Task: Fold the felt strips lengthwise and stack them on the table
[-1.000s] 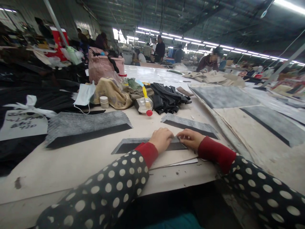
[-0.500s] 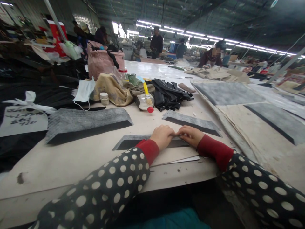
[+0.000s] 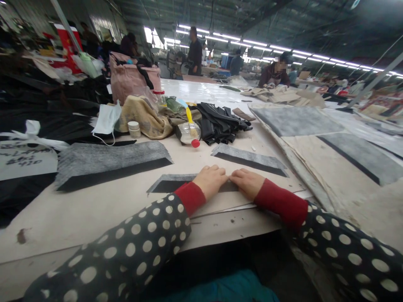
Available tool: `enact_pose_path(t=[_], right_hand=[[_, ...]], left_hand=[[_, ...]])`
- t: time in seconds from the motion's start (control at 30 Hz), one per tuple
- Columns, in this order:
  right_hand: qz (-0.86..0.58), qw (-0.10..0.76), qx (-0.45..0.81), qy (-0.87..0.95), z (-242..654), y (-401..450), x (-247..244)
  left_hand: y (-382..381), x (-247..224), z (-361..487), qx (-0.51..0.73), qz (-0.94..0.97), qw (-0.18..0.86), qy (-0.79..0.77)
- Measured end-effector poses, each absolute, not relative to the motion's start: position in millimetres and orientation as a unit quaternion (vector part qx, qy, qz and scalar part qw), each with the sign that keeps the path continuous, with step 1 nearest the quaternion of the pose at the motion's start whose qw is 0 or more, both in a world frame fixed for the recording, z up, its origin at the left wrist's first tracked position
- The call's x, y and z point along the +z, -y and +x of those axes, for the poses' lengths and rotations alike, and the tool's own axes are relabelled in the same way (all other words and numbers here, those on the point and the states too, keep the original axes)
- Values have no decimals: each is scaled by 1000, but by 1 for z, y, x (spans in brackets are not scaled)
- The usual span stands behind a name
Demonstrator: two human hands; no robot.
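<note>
A narrow black fabric strip with a grey backing (image 3: 170, 185) lies on the pale table sheet in front of me. My left hand (image 3: 211, 181) is closed on its upper edge, fingers curled and fingertips down. My right hand (image 3: 247, 183) meets it from the other side, its fingers pressed together on the strip's right part, which it mostly covers. The tips of both hands almost touch. Beyond them lies a small pile of grey-backed strips (image 3: 248, 158). To the left rests a larger stack of grey-backed pieces (image 3: 115, 161), black along its front edge.
Behind the strips are a yellow-handled brush (image 3: 189, 117) on a clear bottle with a red cap (image 3: 195, 143), black strips (image 3: 220, 121), a small jar (image 3: 134, 129), a face mask (image 3: 107, 118) and a pink bag (image 3: 134, 77). Layered cloth (image 3: 315, 167) lies right. A co-worker (image 3: 275, 73) bends over fabric.
My right hand has changed from a raised pinch to lying flatter over the strip, its fingers lower. The left hand stays on the strip. The whole view has shifted slightly.
</note>
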State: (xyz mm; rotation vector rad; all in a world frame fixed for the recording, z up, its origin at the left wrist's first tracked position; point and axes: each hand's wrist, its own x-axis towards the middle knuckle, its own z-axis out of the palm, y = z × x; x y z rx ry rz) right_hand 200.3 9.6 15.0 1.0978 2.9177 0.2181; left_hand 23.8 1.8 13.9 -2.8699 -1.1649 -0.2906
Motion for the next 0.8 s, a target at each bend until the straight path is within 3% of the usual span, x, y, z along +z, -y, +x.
enact_pose_path(t=[0.2,0.43,0.8], right_hand=[[432,29,93,-897,184,7,22],[449,-16,85,-889,192,0,20],[474,-87,-38,-876,177,-6,15]], left_hand=[[-11,3,13,-158,-903,-67,394],[-25,0,-7,-212,-864,-170,424],[-19,-8,4,-245,-837,-151,465]])
